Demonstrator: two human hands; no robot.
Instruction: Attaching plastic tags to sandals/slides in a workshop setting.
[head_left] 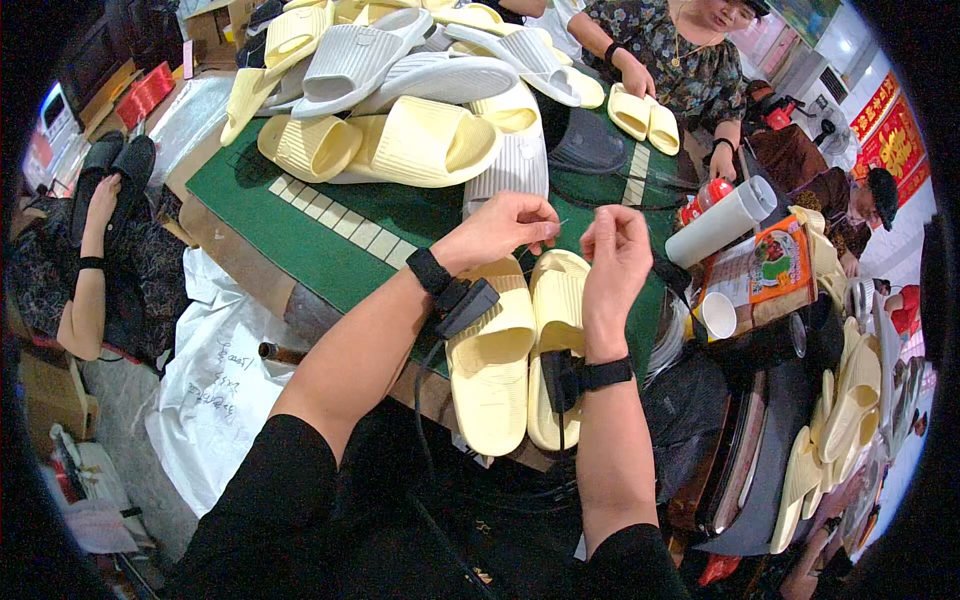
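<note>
A pair of pale yellow slide slippers lies side by side in front of me, toes pointing away: the left slipper point(489, 365) and the right slipper point(556, 300). Above the left one's toe, my left hand point(507, 228) is closed in a pinch; a faint thin strand seems to stick out at its fingertips, too fine to name. My right hand point(613, 262) hovers over the right slipper with its fingers drawn together, and what they hold, if anything, is hidden. A small gap parts the two hands. Each wrist wears a black band with a small dark device.
Yellow and grey slippers point(430, 140) are heaped at the back of the green table mat point(230, 185). At right stand a white cylinder point(720, 220), an orange packet point(765, 265) and a paper cup point(717, 315). A co-worker's hand point(634, 75) touches yellow slippers; another person's hand point(101, 200) holds black slippers.
</note>
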